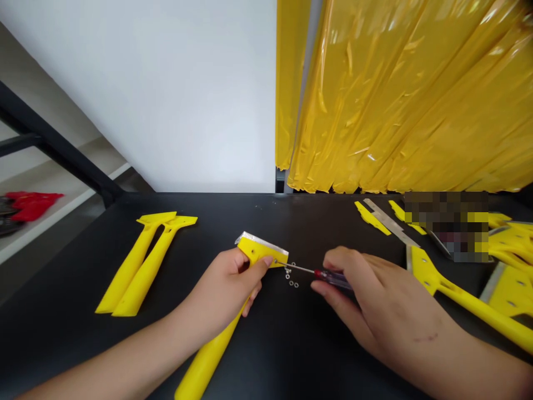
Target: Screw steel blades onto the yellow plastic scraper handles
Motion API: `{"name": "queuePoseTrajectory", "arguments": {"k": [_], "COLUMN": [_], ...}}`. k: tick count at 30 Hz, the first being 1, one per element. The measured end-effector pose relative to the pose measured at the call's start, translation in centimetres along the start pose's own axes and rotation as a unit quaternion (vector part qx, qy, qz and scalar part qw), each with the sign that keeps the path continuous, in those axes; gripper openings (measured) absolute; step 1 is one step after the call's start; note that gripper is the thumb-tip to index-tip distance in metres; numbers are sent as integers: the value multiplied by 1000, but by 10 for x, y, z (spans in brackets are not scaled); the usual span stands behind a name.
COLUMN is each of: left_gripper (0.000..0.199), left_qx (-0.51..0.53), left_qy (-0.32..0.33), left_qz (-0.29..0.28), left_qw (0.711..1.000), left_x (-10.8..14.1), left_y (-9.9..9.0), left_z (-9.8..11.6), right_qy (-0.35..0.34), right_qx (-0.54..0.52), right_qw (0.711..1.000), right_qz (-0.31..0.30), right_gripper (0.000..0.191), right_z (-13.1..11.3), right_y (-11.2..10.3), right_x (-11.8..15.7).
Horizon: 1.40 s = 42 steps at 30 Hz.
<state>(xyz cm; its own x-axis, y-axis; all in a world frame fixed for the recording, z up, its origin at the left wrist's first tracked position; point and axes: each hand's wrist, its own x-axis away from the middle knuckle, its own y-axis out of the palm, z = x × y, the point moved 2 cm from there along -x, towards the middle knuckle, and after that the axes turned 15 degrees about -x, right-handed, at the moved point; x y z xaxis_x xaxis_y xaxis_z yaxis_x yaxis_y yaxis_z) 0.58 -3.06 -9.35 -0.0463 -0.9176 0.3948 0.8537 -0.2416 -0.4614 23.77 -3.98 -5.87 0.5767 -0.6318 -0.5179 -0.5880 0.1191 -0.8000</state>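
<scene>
My left hand (233, 278) is closed round the neck of a yellow scraper (208, 355), thumb on its head. A metal blade (266, 245) shows along the head's far edge. In my right hand (375, 300) is a screwdriver (333, 278) with a dark handle and a red collar. Its thin shaft points left, and the tip meets a screw (275, 261) in the scraper head beside my left thumb. The head's other hole, further left, looks bare. Several small nuts (291, 283) lie on the black table just right of the head.
Two yellow scraper handles (141, 266) lie side by side at the left. To the right are scrapers with blades (466, 294), yellow clamp plates (372, 218), loose metal blades (391, 222) and a partly blurred tray (441, 247). Yellow plastic sheeting (408, 100) hangs behind the table (312, 355).
</scene>
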Motion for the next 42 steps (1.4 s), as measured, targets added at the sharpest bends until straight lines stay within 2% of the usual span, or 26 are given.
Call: {"name": "queuePoseTrajectory", "arguments": {"k": [9,22,30,35,42], "left_gripper": [44,43,43,43,42], "left_qx": [8,18,23,29,32], "left_qy": [-3,-5,-1,-10,-4], "left_qz": [-2,-8,-10,-8,-7], "left_qw": [1000,1000,1000,999,999], "left_x": [0,0,0,2,2], "left_y": [-1,-1,-1,-2,-1], "left_z": [1,1,0,0,2], "right_qy": [40,56,72,90,57], "right_qx": [-23,-51,-58,-96,-80], "right_qw": [998,997,995,990,994], "right_qz": [-32,-34,-44,-55,-38], "right_gripper": [19,9,15,6,5], "right_z": [2,3,5,5,5], "right_y": [0,0,0,0,1], "right_x": [5,7,6,8,6]}}
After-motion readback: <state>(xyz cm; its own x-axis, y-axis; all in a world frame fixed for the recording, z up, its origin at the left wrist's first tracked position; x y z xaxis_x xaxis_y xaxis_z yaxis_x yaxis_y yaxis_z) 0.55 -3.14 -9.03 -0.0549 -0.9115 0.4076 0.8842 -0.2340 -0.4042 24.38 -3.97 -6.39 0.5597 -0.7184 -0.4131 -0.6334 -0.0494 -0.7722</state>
